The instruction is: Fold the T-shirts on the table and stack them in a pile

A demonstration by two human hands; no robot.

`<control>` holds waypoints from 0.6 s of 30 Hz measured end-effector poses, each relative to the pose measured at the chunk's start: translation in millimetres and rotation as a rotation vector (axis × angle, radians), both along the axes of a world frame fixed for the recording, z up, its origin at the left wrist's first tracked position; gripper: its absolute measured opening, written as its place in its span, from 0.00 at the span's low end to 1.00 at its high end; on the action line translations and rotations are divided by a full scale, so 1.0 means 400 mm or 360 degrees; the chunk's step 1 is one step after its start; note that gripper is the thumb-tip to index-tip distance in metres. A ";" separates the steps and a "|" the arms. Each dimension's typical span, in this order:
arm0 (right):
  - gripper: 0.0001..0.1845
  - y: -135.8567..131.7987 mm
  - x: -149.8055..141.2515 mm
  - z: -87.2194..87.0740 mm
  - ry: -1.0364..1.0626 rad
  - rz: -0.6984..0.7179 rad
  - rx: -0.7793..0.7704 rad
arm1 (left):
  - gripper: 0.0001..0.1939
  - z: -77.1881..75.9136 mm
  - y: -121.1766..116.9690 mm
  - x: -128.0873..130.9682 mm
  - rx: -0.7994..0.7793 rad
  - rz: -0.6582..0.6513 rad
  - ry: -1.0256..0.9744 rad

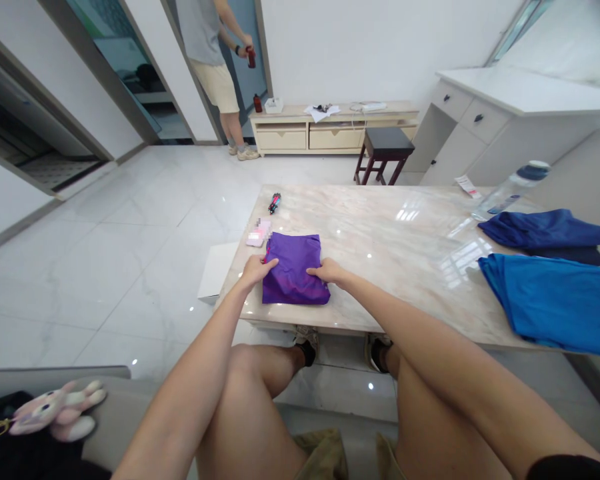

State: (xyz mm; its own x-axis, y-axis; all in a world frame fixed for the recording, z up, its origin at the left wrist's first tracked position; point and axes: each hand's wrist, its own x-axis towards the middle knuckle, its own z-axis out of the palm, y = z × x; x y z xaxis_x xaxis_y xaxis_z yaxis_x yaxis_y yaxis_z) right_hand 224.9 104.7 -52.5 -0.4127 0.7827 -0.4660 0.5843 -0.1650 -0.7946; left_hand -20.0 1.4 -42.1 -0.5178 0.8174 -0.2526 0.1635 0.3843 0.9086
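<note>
A folded purple cloth (294, 270) lies near the front left edge of a marble table (380, 233). My left hand (257, 270) rests on the cloth's left edge, its fingers bent down onto the fabric. My right hand (326, 271) lies on the cloth's right side, fingers curled and pressing the fabric. Both forearms reach out over my bare knees.
On the table's right side lie a bright blue cloth (555, 300) and a dark blue cloth (545, 233), with a plastic bottle (513, 189) behind them. A pink packet (259, 233) and a small dark object (275, 202) sit behind the purple cloth. Another person (215, 60) stands in the far doorway. A stool (384, 153) stands beyond the table.
</note>
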 end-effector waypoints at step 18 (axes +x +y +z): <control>0.12 0.053 0.157 0.269 0.0647 -0.0394 0.0041 | 0.18 0.164 0.035 0.131 0.0053 -0.0215 -0.0948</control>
